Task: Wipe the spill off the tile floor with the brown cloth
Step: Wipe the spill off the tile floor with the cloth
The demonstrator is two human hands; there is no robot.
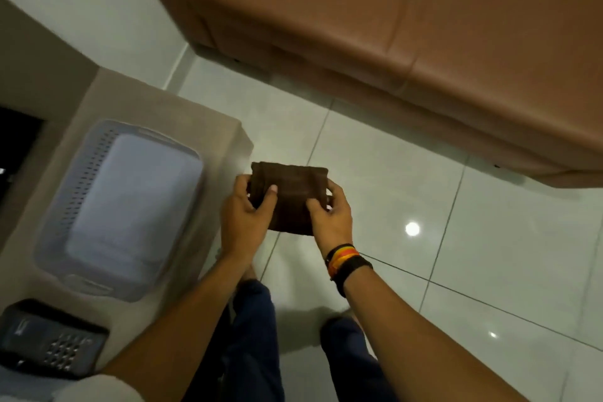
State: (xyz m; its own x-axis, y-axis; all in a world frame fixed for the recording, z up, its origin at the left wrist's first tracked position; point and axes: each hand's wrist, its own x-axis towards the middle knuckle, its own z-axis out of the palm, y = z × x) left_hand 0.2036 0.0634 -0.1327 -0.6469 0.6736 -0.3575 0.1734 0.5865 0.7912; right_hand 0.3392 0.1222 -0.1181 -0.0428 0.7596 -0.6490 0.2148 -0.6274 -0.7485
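Note:
A folded brown cloth (291, 196) is held in the air in front of me, above the pale tile floor (391, 179). My left hand (243, 219) grips its left edge, thumb on top. My right hand (331, 215) pinches its right edge; that wrist wears dark and orange bands. No spill shows on the tiles in this frame; only bright light reflections appear on them.
A brown leather sofa (408, 26) fills the upper right. To my left stands a beige counter (208, 127) with a grey plastic basket (120, 206) and a black keypad phone (52, 339) on it. My legs in dark trousers are below.

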